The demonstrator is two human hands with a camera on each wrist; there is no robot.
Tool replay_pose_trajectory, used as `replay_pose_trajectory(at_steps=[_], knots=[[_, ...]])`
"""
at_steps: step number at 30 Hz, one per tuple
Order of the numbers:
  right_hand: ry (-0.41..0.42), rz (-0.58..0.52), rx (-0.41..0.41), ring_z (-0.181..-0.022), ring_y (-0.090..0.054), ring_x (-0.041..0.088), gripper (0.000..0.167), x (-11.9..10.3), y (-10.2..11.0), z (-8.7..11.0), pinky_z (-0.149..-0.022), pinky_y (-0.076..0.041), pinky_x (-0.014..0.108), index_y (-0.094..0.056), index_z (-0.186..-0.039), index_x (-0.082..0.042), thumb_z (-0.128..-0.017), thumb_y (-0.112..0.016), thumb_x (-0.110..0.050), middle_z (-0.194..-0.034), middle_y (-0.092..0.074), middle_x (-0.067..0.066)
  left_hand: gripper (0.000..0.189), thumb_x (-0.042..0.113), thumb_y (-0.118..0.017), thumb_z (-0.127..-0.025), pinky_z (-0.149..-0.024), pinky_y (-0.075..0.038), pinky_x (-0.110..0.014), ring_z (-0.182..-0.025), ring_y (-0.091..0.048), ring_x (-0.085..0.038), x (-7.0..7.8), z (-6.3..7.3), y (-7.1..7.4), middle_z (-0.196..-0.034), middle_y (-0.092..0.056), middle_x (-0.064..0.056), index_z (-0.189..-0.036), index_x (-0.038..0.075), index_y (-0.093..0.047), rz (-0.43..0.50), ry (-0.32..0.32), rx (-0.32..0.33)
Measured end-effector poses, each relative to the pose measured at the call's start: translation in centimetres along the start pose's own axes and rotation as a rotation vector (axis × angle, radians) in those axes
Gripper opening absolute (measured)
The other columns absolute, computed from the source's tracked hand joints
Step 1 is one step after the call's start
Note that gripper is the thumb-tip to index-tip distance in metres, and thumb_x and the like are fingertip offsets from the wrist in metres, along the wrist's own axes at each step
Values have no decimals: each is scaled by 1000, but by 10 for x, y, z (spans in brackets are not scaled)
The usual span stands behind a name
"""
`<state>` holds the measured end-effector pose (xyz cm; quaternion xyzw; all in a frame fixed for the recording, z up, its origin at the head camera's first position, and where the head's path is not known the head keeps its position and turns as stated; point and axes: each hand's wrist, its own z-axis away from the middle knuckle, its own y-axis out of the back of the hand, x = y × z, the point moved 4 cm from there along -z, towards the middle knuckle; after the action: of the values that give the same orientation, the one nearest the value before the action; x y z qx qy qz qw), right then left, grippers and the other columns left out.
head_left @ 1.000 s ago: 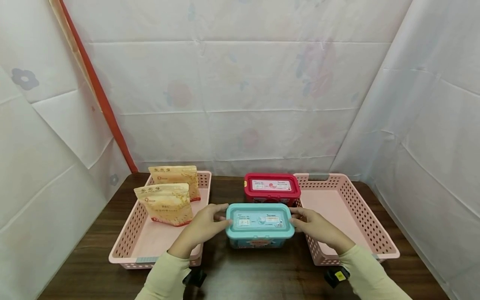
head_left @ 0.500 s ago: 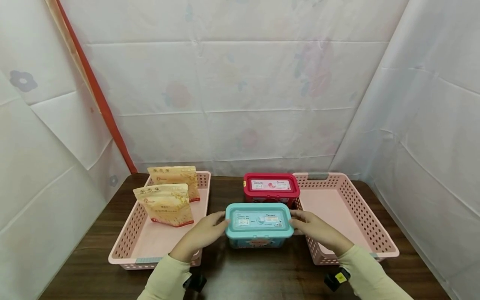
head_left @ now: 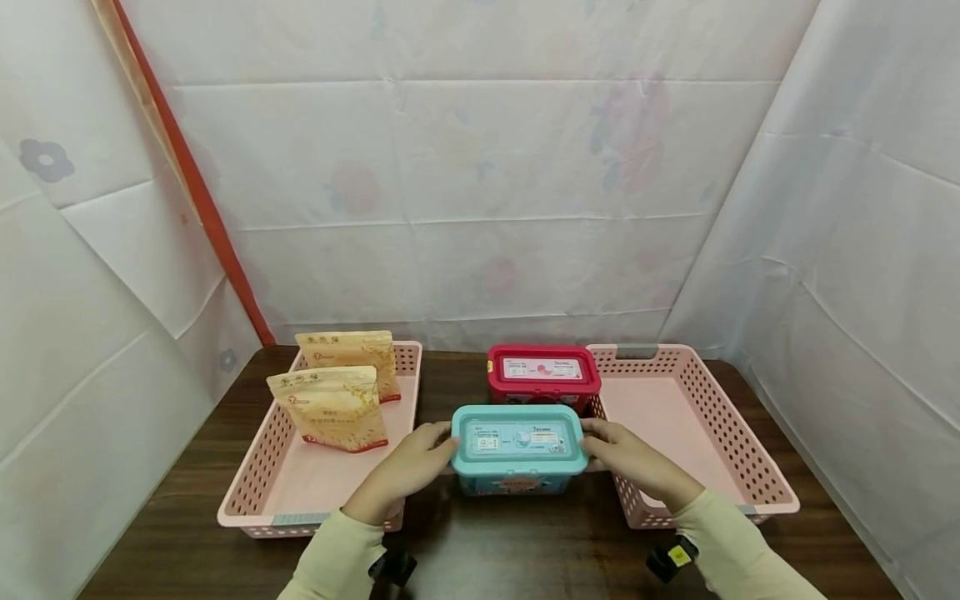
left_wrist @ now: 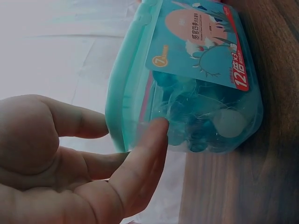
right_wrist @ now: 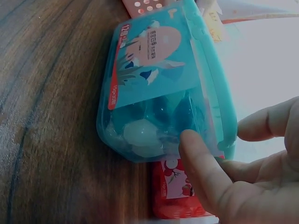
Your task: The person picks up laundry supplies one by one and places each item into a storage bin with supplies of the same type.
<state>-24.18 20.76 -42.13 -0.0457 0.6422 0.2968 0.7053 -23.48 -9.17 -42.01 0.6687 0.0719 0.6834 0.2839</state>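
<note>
"Blue tub [head_left: 520, 450], where is it?"

"Right between our hands, and the red tub [head_left: 543, 372] is just past them. Ours seems to stand on the table [head_left: 510, 542]."

"What are our hands doing?"

"Our left hand [head_left: 411, 467] and right hand [head_left: 630, 457] pinch its two ends, near the top."

"Then let's squeeze both ends the same, hold it flat, and not bump the basket [head_left: 652, 408] by our right hand."

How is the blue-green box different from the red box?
The blue-green box has a bluish label on top; the red box has a pink one. The blue-green box is between the left hand and right hand; the red box is behind it. Both look closed, with rounded corners.
</note>
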Motion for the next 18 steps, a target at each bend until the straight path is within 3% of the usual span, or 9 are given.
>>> replay_pose_trajectory(at_steps=[6,13,18], knots=[[-35,10,26,-108,-63,26,58,0,1,0,-90,-55,37,-27,-146,19,-105,-45,-17,-133,-52,28,46,17,-55,-102,-94,-50,-51,-103,-60,-26,2,0,-1,-126,-55,-21,-139,-12,-50,13,-10,-2],[-30,13,21,-108,-63,26,59,-2,0,0,-89,-55,36,-27,-146,20,-104,-44,-17,-134,-50,29,46,17,-56,-102,-95,-50,-52,-105,-59,-26,2,0,1,-125,-55,-21,-138,-12,-50,8,-13,6],[-28,0,18,-107,-63,25,57,0,0,-1,-89,-55,36,-28,-146,20,-104,-45,-16,-133,-51,28,46,14,-54,-102,-87,-56,-46,-95,-65,-24,2,0,0,-126,-54,-24,-138,-14,-48,48,-22,-15]])
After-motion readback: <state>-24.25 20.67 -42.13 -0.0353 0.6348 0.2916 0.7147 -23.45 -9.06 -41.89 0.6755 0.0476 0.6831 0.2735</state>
